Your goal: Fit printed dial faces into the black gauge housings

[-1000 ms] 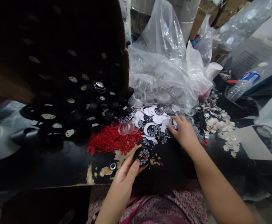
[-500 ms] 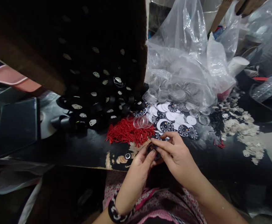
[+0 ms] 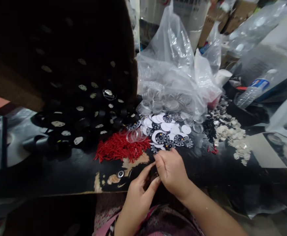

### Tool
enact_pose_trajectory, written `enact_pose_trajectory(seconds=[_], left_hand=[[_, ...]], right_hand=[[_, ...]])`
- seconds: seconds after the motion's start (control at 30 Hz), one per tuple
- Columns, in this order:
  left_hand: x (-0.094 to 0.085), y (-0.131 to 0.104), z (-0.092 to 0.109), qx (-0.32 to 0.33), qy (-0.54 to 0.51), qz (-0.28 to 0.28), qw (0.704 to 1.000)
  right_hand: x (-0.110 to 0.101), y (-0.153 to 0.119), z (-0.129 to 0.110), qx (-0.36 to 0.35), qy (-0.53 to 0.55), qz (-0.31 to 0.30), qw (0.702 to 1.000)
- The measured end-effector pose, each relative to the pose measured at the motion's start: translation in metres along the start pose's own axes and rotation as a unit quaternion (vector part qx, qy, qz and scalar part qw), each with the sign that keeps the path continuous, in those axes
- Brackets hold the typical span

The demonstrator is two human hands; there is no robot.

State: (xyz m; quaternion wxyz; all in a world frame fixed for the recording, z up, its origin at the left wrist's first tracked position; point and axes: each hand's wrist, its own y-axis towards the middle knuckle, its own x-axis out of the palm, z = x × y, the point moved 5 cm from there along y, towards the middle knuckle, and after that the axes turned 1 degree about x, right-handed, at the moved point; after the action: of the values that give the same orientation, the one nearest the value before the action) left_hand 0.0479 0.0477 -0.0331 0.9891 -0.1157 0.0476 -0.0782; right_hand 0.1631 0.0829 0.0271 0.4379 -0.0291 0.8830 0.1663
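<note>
My left hand [image 3: 142, 188] is curled round a black watch [image 3: 153, 174], mostly hidden between its thumb and fingers. My right hand [image 3: 171, 168] is closed like a fist against the watch's far side, its thumb pressed on the bent fingers; its grip on the watch is largely covered. Just beyond my hands lies a pile of black and white watch dials [image 3: 161, 137]. To the left of them are a heap of thin red pieces [image 3: 121, 146] and several clear plastic rings [image 3: 134, 135]. A small round black-and-white part [image 3: 120, 174] lies near the table edge.
A cardboard box [image 3: 12, 82] on its side spills black watch straps [image 3: 42, 144] with pale plates. Behind the dials stands a clear plastic bag [image 3: 168, 72] of rings. Pale small plates [image 3: 232, 131], a plastic bottle [image 3: 254, 88] and a white card [image 3: 263, 150] are on the right.
My right hand has gone from fingers extended over the watch to a closed fist against it. The watch has tilted and is more hidden. The view has turned to the right.
</note>
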Motion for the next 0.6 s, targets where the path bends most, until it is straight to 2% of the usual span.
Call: enact_pose_trajectory(seconds=[0.17,0.3,0.47,0.6], left_hand=[[0.002,0.005,-0.002,0.007,0.000,-0.029,1.000],[0.006,0.004,0.001,0.037,0.050,-0.053,0.997],[0.007,0.006,0.005,0.072,0.108,-0.033,0.991],[-0.004,-0.001,-0.002,0.065,0.133,-0.031,0.989]], right_hand=[[-0.006,-0.005,0.003,0.003,-0.049,-0.025,0.998],[-0.007,-0.008,0.005,0.007,-0.084,-0.024,0.996],[0.001,-0.014,0.006,0.011,-0.057,-0.038,0.998],[-0.007,-0.010,0.012,0.005,-0.014,-0.067,0.998]])
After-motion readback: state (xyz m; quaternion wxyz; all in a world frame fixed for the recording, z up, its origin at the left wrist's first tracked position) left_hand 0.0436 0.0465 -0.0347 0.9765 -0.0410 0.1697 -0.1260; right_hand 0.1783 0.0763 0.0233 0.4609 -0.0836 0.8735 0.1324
